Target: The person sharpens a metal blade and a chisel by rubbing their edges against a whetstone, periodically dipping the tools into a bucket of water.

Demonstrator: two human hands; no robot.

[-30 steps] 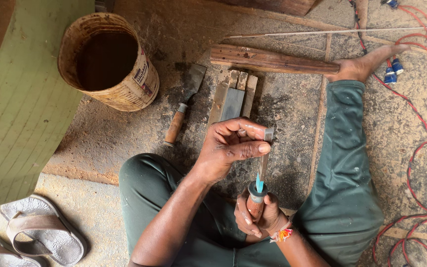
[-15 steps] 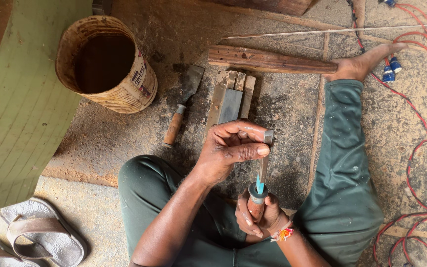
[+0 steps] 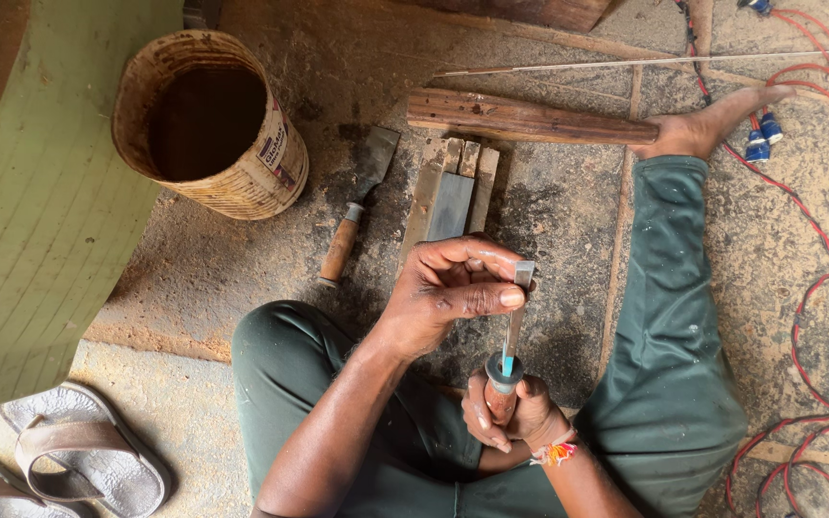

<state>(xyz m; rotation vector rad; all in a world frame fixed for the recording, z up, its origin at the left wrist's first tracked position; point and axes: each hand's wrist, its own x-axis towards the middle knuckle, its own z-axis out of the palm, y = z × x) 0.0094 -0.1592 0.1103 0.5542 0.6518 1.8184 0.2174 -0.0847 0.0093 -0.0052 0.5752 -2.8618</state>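
Chisel [image 3: 513, 331]: dull grey metal blade showing matt, wooden handle with dark ring. Sharpening stone [image 3: 451, 204] looking smooth grey in a rough wooden block. Tin can [image 3: 215, 134] rusting, paper label peeling. Floor [image 3: 568, 221] appearing gritty, dusty concrete. Trousers [image 3: 664, 384] showing matt green cloth.

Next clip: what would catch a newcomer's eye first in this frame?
At centre, the left hand pinches the metal tip of a chisel whose wooden handle the right hand grips just below. Upper left stands a rusty open can, with a second chisel and a sharpening stone lying on the dirt floor beside it. Red wires loop along the right edge.
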